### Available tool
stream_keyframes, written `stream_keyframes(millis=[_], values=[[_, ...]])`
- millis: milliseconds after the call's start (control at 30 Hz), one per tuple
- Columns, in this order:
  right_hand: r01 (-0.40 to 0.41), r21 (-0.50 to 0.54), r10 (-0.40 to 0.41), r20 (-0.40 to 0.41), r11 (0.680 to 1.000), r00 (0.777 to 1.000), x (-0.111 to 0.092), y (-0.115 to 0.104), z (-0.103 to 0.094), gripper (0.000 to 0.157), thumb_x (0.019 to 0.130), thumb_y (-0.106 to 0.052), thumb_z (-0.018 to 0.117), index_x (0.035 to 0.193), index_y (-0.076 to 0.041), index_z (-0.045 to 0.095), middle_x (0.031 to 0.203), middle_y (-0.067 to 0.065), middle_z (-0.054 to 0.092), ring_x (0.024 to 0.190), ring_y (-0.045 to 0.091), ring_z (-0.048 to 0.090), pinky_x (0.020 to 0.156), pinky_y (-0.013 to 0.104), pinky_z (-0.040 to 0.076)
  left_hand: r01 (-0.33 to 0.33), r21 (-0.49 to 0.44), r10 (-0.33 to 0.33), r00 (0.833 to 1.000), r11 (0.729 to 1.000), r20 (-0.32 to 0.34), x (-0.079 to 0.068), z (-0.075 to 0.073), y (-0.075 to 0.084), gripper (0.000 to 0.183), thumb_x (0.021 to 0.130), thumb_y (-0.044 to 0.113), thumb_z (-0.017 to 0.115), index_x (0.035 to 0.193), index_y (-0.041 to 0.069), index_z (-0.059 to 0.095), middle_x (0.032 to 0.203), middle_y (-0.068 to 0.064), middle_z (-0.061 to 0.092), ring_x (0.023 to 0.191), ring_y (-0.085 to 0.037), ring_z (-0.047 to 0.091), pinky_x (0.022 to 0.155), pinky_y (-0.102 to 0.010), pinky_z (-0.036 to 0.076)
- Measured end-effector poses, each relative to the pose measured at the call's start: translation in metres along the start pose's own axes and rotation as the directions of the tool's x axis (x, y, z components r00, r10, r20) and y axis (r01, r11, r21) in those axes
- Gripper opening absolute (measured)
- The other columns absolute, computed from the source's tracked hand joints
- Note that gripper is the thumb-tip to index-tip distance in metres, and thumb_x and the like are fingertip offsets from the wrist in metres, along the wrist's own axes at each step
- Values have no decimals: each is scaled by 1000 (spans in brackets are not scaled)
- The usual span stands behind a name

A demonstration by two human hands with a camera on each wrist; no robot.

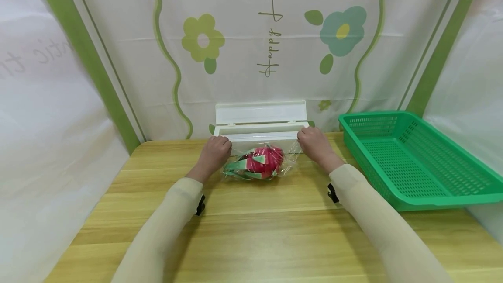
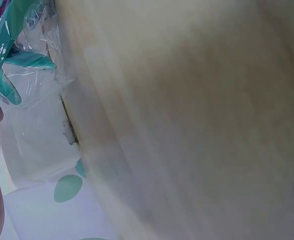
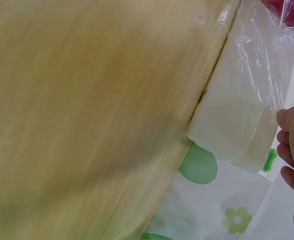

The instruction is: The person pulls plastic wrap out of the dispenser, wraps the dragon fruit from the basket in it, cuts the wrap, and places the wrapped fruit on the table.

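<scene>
A dragon fruit (image 1: 264,160) with green-tipped scales lies on the table, wrapped in clear cling film (image 1: 290,158). Behind it stands a white cling film dispenser (image 1: 261,128), its lid raised. The film runs from the dispenser down to the fruit. At the dispenser's front left corner, my left hand (image 1: 215,151) has curled fingers and pinches the film's edge. My right hand (image 1: 315,142) pinches the other edge at the front right corner. In the right wrist view, the film (image 3: 254,65) stretches toward the right thumb, and a small green slider (image 3: 270,160) shows beside the fingers.
A green perforated basket (image 1: 393,202) stands at the right side of the wooden table (image 1: 259,239). Directly behind the dispenser hangs a white curtain (image 1: 251,56) with flower prints. Similar cloth closes off both sides.
</scene>
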State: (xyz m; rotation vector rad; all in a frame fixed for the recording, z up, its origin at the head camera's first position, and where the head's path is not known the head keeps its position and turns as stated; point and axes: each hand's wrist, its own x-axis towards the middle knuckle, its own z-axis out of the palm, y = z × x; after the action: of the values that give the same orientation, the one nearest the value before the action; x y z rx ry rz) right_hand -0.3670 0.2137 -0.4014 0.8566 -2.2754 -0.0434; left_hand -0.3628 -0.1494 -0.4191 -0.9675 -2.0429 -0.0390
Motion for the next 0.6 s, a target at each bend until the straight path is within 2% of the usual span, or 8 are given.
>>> stream_keyframes(millis=[167, 333, 500, 600], values=[[17, 19, -16, -25, 1000, 1000, -2, -1, -3, 14, 84, 1, 67, 74, 1, 58, 70, 12, 58, 62, 30, 54, 55, 41, 47, 1, -37, -2, 1000, 999, -20, -1, -1, 1, 17, 79, -4, 65, 67, 4, 56, 62, -8, 59, 57, -25, 59, 56, -36, 43], [37, 27, -35, -57, 999, 998, -3, -2, -7, 15, 83, 1, 70, 73, 1, 58, 68, 11, 55, 61, 30, 54, 55, 41, 46, 3, -58, -5, 1000, 998, -27, -2, -4, 3, 21, 76, -4, 65, 64, 6, 51, 51, -3, 47, 46, -20, 46, 51, -36, 42], [28, 42, -26, -45, 999, 999, -5, -5, -12, 16, 83, 0, 71, 74, 1, 58, 68, 11, 55, 62, 30, 54, 59, 42, 47, 9, -76, -10, 1000, 997, -13, -3, -5, 4, 19, 75, -5, 66, 66, 5, 53, 52, -2, 45, 45, -16, 38, 49, -34, 40], [16, 60, -14, -35, 998, 999, -7, -6, -15, 14, 83, 0, 70, 75, 1, 59, 69, 12, 57, 64, 31, 56, 62, 43, 48, 8, -88, -7, 1000, 996, 5, -4, -7, 4, 13, 76, -5, 68, 72, 3, 58, 56, -4, 52, 47, -17, 43, 50, -33, 41]])
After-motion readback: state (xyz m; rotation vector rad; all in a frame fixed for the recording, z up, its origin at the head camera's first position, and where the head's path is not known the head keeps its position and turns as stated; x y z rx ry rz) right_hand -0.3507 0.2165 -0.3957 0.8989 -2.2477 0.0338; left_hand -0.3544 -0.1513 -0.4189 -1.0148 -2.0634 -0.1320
